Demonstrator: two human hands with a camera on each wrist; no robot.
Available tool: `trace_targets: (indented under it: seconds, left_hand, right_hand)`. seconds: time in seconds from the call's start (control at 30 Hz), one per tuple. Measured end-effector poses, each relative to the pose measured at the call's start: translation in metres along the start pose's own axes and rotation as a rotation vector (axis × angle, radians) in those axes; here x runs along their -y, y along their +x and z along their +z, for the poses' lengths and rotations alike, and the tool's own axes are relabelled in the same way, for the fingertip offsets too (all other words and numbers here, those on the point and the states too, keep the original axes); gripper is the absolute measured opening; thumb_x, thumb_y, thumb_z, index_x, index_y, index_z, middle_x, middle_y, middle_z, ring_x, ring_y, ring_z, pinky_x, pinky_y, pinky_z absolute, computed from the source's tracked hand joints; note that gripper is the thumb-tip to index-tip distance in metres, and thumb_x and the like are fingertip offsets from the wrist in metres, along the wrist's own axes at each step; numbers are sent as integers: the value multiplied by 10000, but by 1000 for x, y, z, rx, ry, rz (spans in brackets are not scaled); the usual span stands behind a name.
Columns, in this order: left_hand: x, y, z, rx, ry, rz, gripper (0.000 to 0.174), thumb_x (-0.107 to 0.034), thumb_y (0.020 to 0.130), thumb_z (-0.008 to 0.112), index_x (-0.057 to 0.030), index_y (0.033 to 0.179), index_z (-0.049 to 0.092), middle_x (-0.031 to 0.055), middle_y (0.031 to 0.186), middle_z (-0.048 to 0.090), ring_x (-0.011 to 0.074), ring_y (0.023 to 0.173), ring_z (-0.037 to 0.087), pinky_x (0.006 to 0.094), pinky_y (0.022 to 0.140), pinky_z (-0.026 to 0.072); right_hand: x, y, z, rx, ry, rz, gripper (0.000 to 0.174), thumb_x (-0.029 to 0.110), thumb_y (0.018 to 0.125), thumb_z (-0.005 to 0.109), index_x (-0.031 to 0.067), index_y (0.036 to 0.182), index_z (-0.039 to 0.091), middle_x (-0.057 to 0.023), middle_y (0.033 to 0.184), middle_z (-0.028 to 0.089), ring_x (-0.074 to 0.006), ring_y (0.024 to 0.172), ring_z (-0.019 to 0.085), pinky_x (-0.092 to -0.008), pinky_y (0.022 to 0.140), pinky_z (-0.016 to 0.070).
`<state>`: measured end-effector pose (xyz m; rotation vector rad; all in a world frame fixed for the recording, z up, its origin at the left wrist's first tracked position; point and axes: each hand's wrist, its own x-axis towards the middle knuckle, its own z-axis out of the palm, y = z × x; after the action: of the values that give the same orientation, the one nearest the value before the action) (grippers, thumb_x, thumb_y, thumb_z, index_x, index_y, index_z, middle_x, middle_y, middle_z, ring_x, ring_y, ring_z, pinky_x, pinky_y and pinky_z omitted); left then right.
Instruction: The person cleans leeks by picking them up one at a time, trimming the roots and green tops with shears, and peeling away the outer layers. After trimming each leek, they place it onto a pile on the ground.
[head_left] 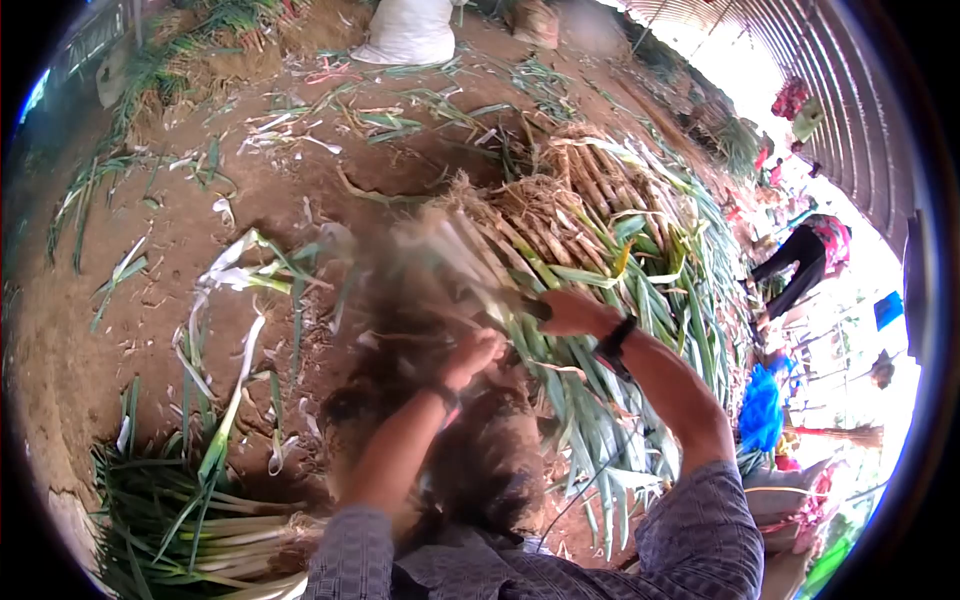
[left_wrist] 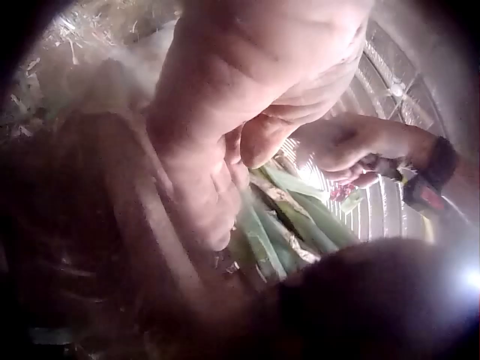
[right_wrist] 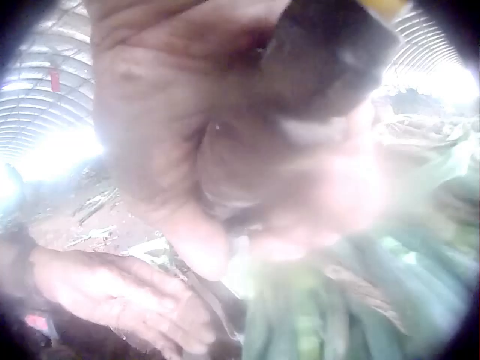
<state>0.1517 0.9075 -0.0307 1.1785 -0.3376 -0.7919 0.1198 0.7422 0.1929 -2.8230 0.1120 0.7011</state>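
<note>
My right hand [head_left: 578,314] grips a dark knife-like tool [head_left: 533,305] over the near side of a heap of leeks [head_left: 560,225]. In the right wrist view, the fingers wrap round its thick dark handle [right_wrist: 322,67]. Just below and to the left, my left hand [head_left: 472,358] has bent fingers, close to a blurred brownish strip; I cannot tell whether it pinches anything. Green leek leaves [left_wrist: 277,232] show behind the left fingers in the left wrist view. A white stalk [head_left: 440,245], smeared by motion, lies beyond both hands.
Cleaned leeks [head_left: 235,535] lie bundled at the lower left. Loose stalks [head_left: 240,270] and peelings litter the bare soil. A white sack [head_left: 408,32] stands at the back. On the right, another person [head_left: 810,255] bends over near a blue bag [head_left: 762,408].
</note>
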Motion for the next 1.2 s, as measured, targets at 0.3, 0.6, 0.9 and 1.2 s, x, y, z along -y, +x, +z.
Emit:
trace_targets:
  seconds: [0.3,0.6,0.9,1.2]
  left_hand:
    - [48,47,23,-174,-191,-129,207,-161,952,581,-65,1133,605,46,947,627,191,757,650,303,530,537]
    - [3,57,18,-420,50,-49,367,-399,895,663,-51,1013,666,61,796,619,189,670,591,333,561,470]
    - [-71,44,-45,-432,-639,20,465,-538,970,575,-94,1107,592,33,917,650,184,796,682,360,607,569]
    - [-16,45,-53,-405,-843,142,516,-572,1023,348,-152,1201,588,49,1081,613,249,1027,601,496,844,517]
  right_hand:
    - [-66,-139,34,189,41,218,375,371,802,725,42,944,613,-127,730,609,-271,680,583,-430,654,457]
    - [-71,-185,44,82,190,242,372,331,801,775,70,1025,633,-108,732,608,-252,676,601,-422,655,479]
    - [-54,-199,53,-158,117,59,268,273,843,711,84,1017,636,-130,744,634,-338,670,626,-451,625,479]
    - [-67,-136,116,-333,-46,-75,178,232,892,616,61,935,589,-182,762,654,-425,715,624,-538,627,456]
